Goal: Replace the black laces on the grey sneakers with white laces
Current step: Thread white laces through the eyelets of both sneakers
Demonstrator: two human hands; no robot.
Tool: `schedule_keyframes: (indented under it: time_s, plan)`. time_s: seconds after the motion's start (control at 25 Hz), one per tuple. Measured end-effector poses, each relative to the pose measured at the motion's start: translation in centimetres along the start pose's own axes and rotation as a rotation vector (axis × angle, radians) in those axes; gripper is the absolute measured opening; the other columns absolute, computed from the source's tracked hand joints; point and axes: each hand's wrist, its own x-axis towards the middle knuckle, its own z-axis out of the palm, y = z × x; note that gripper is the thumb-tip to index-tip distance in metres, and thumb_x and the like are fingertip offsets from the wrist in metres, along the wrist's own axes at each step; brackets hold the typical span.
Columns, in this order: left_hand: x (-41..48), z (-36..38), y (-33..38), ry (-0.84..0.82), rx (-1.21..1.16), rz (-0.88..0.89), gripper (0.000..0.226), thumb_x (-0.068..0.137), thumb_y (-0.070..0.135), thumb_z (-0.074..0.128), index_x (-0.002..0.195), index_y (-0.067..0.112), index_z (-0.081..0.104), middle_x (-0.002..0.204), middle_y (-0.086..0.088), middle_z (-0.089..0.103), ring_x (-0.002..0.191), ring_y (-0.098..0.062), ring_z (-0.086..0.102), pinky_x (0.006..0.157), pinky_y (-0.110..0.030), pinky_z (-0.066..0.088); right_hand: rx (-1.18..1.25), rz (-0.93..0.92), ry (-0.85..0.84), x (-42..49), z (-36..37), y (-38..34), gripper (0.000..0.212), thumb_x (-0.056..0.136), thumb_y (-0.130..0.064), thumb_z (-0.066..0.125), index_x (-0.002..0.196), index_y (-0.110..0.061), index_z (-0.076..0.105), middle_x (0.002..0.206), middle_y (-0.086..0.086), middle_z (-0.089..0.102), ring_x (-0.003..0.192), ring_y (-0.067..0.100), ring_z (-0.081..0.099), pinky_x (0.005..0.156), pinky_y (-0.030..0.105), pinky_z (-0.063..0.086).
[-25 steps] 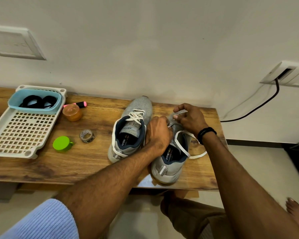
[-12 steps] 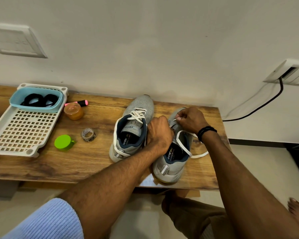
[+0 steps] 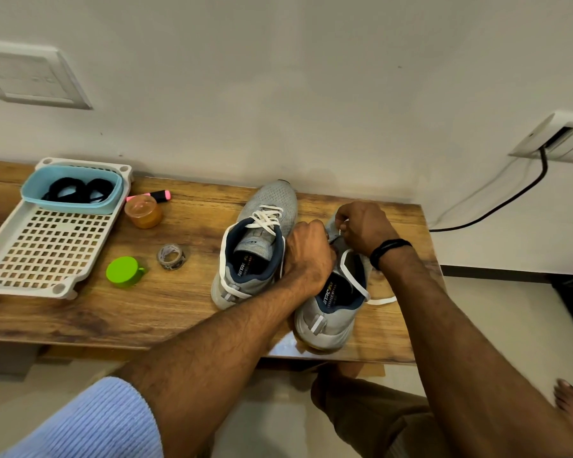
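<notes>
Woodgrain tabletop [image 3: 166, 302] along a white wall [image 3: 311, 94] is bearing the right-hand grey sneaker [image 3: 328, 322] beside the laced sneaker [image 3: 272, 196]; the left hand [image 3: 308, 256] is gripping its upper, the right hand [image 3: 364, 229] pinching its white lace [image 3: 381, 302].

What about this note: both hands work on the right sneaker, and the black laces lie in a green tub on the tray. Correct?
No. The head view shows the tub holding the black laces is light blue, not green; the rest stands.
</notes>
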Motion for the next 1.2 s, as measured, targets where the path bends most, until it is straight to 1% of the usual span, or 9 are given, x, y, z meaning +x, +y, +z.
schedule_keyframes:
  time_s: [0.08,0.16,0.28,0.36,0.52,0.64,0.76,0.96,1.2]
  plan:
    - [0.0,0.0,0.0,-0.003,0.003,0.001,0.016,0.087,0.011,0.066,0.102,0.009,0.068,0.103,-0.013,0.068,0.094,-0.030,0.065,0.077,-0.038,0.054,0.040,-0.015,-0.009,0.0,0.1,-0.1,0.017,0.085,0.001,0.060,0.085,-0.012,0.071,0.099,0.009,0.072,0.096,0.027,0.063,0.071,0.026,0.042]
    - [0.1,0.0,0.0,-0.005,-0.004,-0.003,0.016,0.086,0.011,0.066,0.102,0.009,0.068,0.102,-0.013,0.068,0.094,-0.030,0.065,0.076,-0.038,0.054,0.138,0.003,-0.012,0.0,0.0,0.1,0.017,0.082,0.000,0.062,0.080,-0.015,0.071,0.095,0.004,0.072,0.091,0.022,0.063,0.072,0.024,0.043]
    - [0.2,0.2,-0.1,-0.003,-0.015,-0.006,0.018,0.086,0.014,0.068,0.104,0.009,0.069,0.102,-0.012,0.069,0.093,-0.029,0.066,0.079,-0.040,0.057,0.284,0.056,-0.004,-0.2,0.0,0.5,0.018,0.079,-0.003,0.065,0.075,-0.019,0.069,0.084,-0.004,0.069,0.082,0.013,0.058,0.069,0.020,0.039]
    - [0.2,0.4,-0.1,0.003,-0.020,-0.007,0.019,0.086,0.015,0.069,0.105,0.010,0.069,0.103,-0.011,0.069,0.094,-0.028,0.066,0.080,-0.040,0.057,0.343,0.094,-0.006,-0.3,0.3,0.7,0.015,0.082,-0.005,0.066,0.077,-0.019,0.068,0.081,-0.008,0.064,0.084,0.011,0.057,0.064,0.020,0.039]
    - [0.3,0.4,-0.2,0.022,-0.004,-0.002,0.019,0.086,0.017,0.071,0.105,0.011,0.070,0.105,-0.010,0.070,0.096,-0.027,0.066,0.082,-0.039,0.055,0.427,0.140,0.036,-0.2,0.7,1.0,0.010,0.086,-0.010,0.069,0.082,-0.019,0.067,0.087,-0.007,0.062,0.090,0.012,0.054,0.075,0.026,0.039]
    - [0.3,0.5,-0.2,0.024,-0.009,0.001,0.020,0.086,0.017,0.072,0.105,0.011,0.070,0.105,-0.009,0.070,0.096,-0.026,0.066,0.083,-0.040,0.055,0.482,0.153,0.047,-0.2,0.7,1.2,0.015,0.084,-0.010,0.071,0.077,-0.023,0.066,0.083,-0.009,0.063,0.091,0.014,0.058,0.077,0.030,0.046]
    - [0.3,0.6,-0.3,0.016,-0.021,-0.001,0.020,0.085,0.015,0.072,0.105,0.011,0.070,0.105,-0.009,0.069,0.094,-0.025,0.066,0.082,-0.041,0.057,0.500,0.167,0.031,-0.2,0.7,1.2,0.019,0.082,-0.009,0.071,0.073,-0.025,0.064,0.079,-0.012,0.063,0.091,0.016,0.061,0.079,0.033,0.051]
    - [0.4,0.7,-0.4,0.014,-0.018,-0.002,0.020,0.085,0.015,0.071,0.105,0.011,0.070,0.105,-0.009,0.069,0.095,-0.026,0.066,0.082,-0.041,0.056,0.443,0.142,0.029,-0.1,0.8,1.0,0.014,0.081,-0.005,0.068,0.078,-0.018,0.067,0.085,-0.005,0.066,0.089,0.013,0.058,0.073,0.024,0.039]
    - [0.3,0.5,-0.3,0.012,-0.014,-0.003,0.020,0.086,0.014,0.069,0.105,0.010,0.069,0.105,-0.010,0.069,0.095,-0.026,0.066,0.083,-0.041,0.056,0.348,0.099,0.006,0.0,1.0,0.8,0.020,0.082,0.001,0.063,0.077,-0.018,0.064,0.087,-0.003,0.065,0.086,0.013,0.055,0.067,0.019,0.036]
